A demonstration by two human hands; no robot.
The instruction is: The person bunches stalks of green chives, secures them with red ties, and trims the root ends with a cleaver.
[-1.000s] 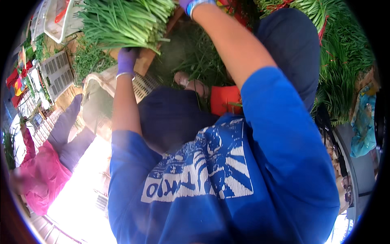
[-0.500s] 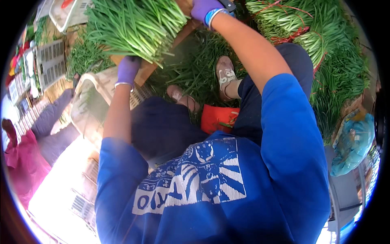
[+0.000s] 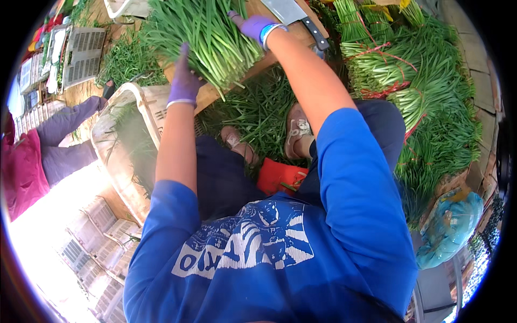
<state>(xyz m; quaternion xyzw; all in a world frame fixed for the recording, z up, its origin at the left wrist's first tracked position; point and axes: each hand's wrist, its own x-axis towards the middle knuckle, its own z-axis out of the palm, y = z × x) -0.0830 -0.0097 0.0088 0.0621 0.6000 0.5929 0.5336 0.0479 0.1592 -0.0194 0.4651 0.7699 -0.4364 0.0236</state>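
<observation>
A thick bunch of green garlic chives (image 3: 207,46) lies on a wooden board (image 3: 215,94), its pale cut ends toward me. My left hand (image 3: 184,83), in a purple glove, presses against the bunch's left side with one finger stretched up along it. My right hand (image 3: 253,27), gloved alike, grips the bunch from the right; its far fingers are hidden by the stalks. Just beyond the right hand a cleaver (image 3: 283,9) rests on the board, its black handle (image 3: 315,33) over the edge.
Tied chive bundles (image 3: 388,70) are heaped on the right. Loose leaves (image 3: 266,97) cover the ground around my shoes (image 3: 296,129). A white plastic crate (image 3: 142,107) stands by my left arm. Another person (image 3: 27,167) is at far left. A blue plastic bag (image 3: 452,226) lies at right.
My right hand has come left from beside the cleaver onto the bunch. The left hand has shifted a little right, up against its side. More of the cleaver shows.
</observation>
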